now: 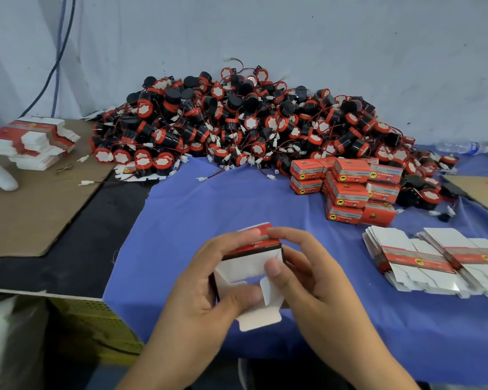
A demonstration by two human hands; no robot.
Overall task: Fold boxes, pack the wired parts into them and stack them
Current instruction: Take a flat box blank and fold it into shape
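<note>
Held just above the blue cloth (195,215), the half-formed box (243,267) probably folds best side flaps first, with its walls kept square. The left hand (200,273) curls round its side and the right hand (313,277) pinches its top edge and a flap. Beyond lie flat blanks (423,260), packed boxes (347,190) and heaped wired parts (237,122).
</note>
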